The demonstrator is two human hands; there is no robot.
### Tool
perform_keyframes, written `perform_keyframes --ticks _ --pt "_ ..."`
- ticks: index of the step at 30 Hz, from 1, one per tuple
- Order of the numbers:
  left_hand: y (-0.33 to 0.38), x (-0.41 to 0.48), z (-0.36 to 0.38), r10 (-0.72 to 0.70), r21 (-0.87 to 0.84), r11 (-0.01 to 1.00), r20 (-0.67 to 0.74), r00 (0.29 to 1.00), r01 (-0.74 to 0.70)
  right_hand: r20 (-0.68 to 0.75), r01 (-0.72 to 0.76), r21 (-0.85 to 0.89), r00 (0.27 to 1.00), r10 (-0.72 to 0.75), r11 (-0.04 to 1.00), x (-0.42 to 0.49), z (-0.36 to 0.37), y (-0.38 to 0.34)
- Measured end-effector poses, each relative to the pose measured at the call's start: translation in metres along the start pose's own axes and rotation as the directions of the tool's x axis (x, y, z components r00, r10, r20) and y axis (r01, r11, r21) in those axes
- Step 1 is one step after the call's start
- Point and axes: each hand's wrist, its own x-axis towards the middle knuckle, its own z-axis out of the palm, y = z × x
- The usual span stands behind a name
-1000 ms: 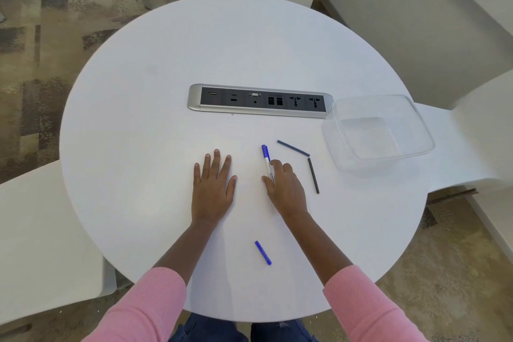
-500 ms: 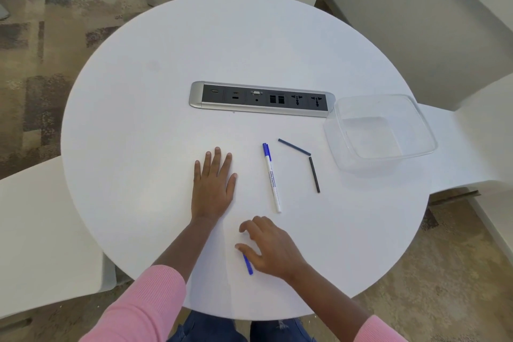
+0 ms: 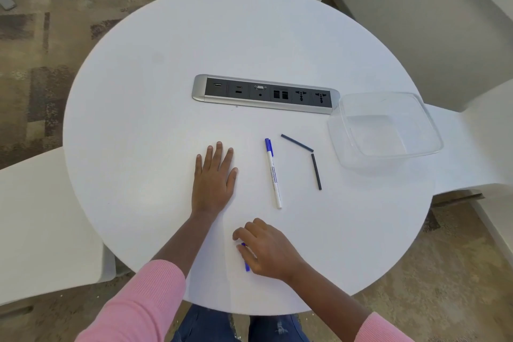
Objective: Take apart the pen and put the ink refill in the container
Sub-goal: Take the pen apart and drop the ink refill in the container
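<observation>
Round and white, the table (image 3: 166, 91) fills most of the view, with patterned carpet (image 3: 41, 36) past its left rim and pale seats at the left, far and right sides. Its far half is bare up to the silver power strip (image 3: 265, 94) set across the middle. Wide bare surface also runs from the left rim in to the hands.

On that bare stretch, the left hand (image 3: 213, 178) lies flat, palm down, fingers straight and close together, grasping nothing; its pink sleeve (image 3: 133, 302) reaches in from the near edge. It lies as it did half a second ago.

Nearer the person, the right hand (image 3: 268, 250) is curled over the blue pen cap (image 3: 246, 265), fingertips bent down around it. The cap's two ends peek out by the fingers, and it cannot be told whether the cap is pinched or only covered. Compared with half a second ago this hand sits in nearly the same spot, with more of the cap hidden.

Just right of the left hand, the white pen (image 3: 273, 175) lies apart from both hands, blue end pointing away. Further right lie two dark refill sticks (image 3: 297, 143), one slanted and the other (image 3: 316, 172) nearly lengthwise, their near ends almost meeting. Well right of them, the clear container (image 3: 427, 125) sits at the table's right rim, its near-left corner just beside the strip's end.
</observation>
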Motion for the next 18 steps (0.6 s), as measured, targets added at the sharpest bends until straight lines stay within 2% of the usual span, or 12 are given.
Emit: perform_keyframes --ticks 5,11,18 --pt "0.001 -0.001 0.000 -0.005 -0.015 1.000 -0.010 1.000 0.005 -0.026 0.052 -0.076 0.998 -0.054 0.996 0.001 -0.012 0.007" --pt "0.001 -0.002 -0.002 -0.019 -0.017 1.000 -0.003 1.000 0.019 -0.114 -0.038 -0.148 0.993 0.021 0.988 -0.003 -0.025 0.022" --pt "0.002 -0.002 -0.003 -0.030 -0.028 0.999 0.012 0.999 0.030 -0.059 -0.048 -0.150 0.997 0.040 0.987 -0.016 -0.027 0.031"
